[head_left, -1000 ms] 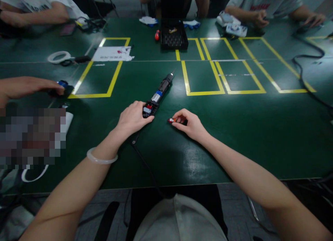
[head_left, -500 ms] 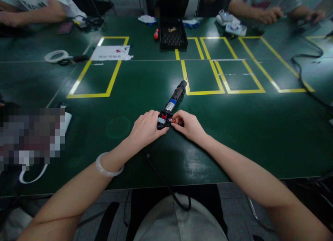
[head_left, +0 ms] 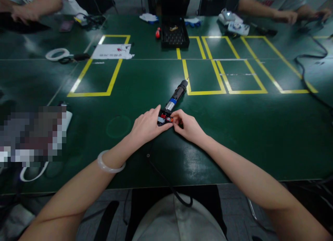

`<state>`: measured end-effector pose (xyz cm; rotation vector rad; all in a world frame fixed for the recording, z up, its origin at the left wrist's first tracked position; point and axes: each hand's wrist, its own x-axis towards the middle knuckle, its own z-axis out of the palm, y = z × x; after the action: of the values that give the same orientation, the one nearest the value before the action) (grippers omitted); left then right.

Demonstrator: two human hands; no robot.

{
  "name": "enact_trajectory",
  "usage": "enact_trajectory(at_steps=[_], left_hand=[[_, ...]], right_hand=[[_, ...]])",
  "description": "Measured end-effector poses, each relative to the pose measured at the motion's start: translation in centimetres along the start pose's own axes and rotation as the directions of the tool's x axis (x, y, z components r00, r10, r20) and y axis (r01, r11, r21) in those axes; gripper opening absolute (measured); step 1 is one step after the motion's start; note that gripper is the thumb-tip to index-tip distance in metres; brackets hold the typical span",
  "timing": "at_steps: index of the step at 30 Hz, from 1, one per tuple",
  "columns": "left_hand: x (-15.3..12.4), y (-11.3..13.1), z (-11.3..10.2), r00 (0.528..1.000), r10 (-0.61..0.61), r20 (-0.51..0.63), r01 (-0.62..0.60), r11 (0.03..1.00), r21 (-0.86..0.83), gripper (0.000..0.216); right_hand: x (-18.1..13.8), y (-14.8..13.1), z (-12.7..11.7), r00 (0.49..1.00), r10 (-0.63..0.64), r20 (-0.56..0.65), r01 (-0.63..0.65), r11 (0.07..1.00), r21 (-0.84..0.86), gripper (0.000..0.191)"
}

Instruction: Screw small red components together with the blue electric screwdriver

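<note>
An electric screwdriver (head_left: 174, 97), black with a blue and silver band, lies on the green table (head_left: 145, 81), tip pointing up and right. My left hand (head_left: 147, 126) grips its near end, where red and white parts show. My right hand (head_left: 187, 125) pinches a small red and orange part (head_left: 169, 119) against that same end. A black cord (head_left: 166, 180) runs from the tool toward me and off the table's front edge.
Yellow tape rectangles (head_left: 203, 74) mark the table. A black tray (head_left: 174, 36) stands at the far middle, a tape roll (head_left: 56, 54) and a paper sheet (head_left: 112, 52) far left. Other people's arms (head_left: 281, 15) rest along the far edge. A black cable (head_left: 307, 74) snakes at the right.
My left hand has dragged the screwdriver to the right, up to my right hand. The small red part now touches the tool's near end. A neighbour's hand at the left has gone.
</note>
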<state>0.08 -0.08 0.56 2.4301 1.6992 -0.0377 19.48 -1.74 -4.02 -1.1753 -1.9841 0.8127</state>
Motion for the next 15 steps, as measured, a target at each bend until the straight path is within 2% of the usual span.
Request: enact_trajectory(at_steps=[7,15], left_hand=[[0.5,0.8,-0.1,1.0,0.004,-0.027,-0.002,0.998,0.065,0.067],[0.4,1.0,-0.6,0.999,0.027,-0.039,-0.021,0.989,0.144,0.054]], right_hand=[[0.0,-0.3,-0.2,0.999,-0.032,0.04,0.034,0.998,-0.054,0.032],[-0.2,-0.1,-0.8,0.999,-0.007,0.038,0.008,1.0,-0.029,0.029]])
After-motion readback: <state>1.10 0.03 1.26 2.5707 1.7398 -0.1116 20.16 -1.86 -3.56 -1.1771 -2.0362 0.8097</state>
